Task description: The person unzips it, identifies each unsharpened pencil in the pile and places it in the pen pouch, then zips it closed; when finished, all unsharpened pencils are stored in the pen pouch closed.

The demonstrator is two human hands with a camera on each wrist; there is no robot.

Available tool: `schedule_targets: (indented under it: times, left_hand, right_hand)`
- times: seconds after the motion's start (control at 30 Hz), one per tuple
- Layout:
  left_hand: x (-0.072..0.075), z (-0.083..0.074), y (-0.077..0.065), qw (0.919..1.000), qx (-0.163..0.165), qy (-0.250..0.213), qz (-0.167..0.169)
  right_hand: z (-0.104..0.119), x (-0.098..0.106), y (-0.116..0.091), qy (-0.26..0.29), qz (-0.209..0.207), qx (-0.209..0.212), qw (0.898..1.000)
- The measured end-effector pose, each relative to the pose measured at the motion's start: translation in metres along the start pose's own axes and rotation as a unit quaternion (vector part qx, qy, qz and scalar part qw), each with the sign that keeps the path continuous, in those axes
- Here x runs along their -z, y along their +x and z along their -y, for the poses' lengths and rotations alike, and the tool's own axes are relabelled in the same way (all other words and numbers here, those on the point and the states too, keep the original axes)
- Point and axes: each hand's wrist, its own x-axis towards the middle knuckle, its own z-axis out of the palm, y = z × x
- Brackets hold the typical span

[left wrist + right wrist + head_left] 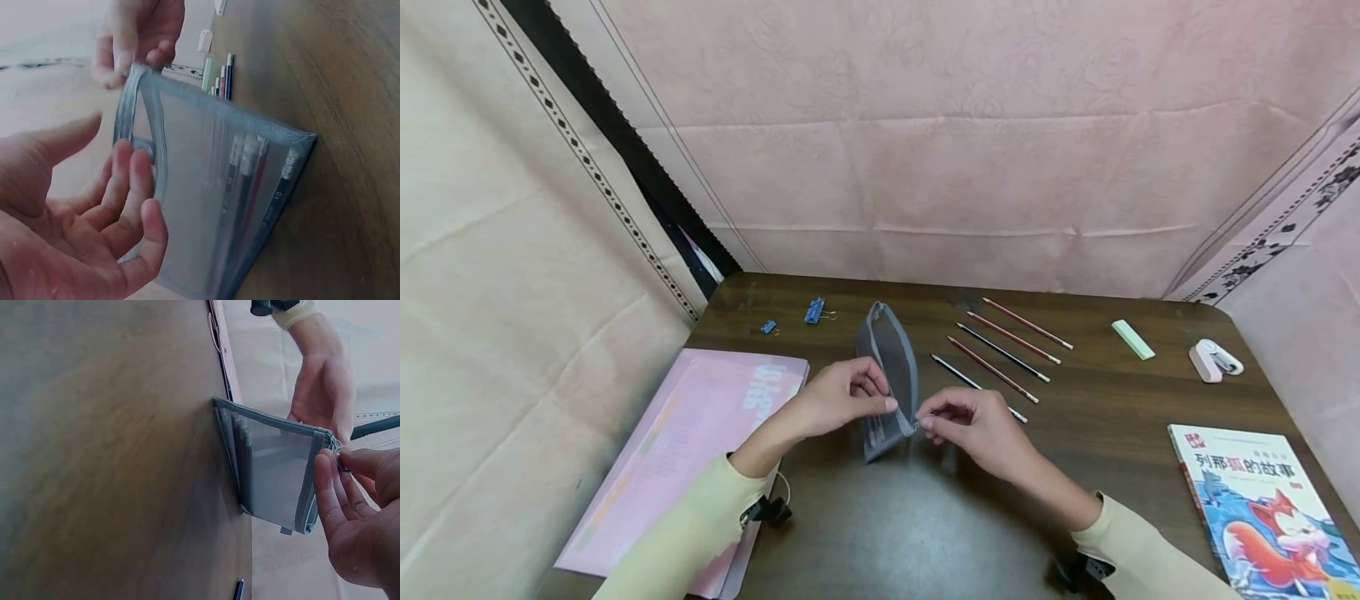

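Observation:
A grey mesh zip pouch (901, 354) stands on its long edge on the table, its top gaping. Through the mesh in the left wrist view, several pencils (269, 206) lie inside along the bottom. My right hand (973, 429) pinches the ring-shaped zipper pull (338, 456) at the pouch's near end between thumb and finger. My left hand (835, 396) is at the pouch's left side. Its fingertips (140, 165) touch the zip edge, while the thumb stands apart from them.
Several pencils (1003, 357) lie in a slanted row right of the pouch. Two blue binder clips (814, 311) sit behind. Pink folders (700, 450) lie left. Farther right are a pale green strip (1133, 340), a small white stapler-like item (1206, 364) and a fox storybook (1262, 508).

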Motion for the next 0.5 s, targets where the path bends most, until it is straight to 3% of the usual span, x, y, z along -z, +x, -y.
schedule_targets:
  times: [0.1,0.23,0.5]
  left_hand:
    - [-0.006,-0.008,-0.010,0.9971,-0.016,0.074,-0.004]
    - [-0.015,-0.017,-0.019,0.9872,-0.011,0.156,-0.034]
    - [-0.025,-0.025,-0.018,0.9697,-0.007,0.223,-0.101]
  right_hand:
    - [0.005,0.000,0.003,0.015,0.001,0.005,1.000]
    - [0.006,-0.001,0.009,0.026,0.003,0.013,1.000]
    - [0.010,0.000,0.019,0.034,0.014,0.014,0.999]
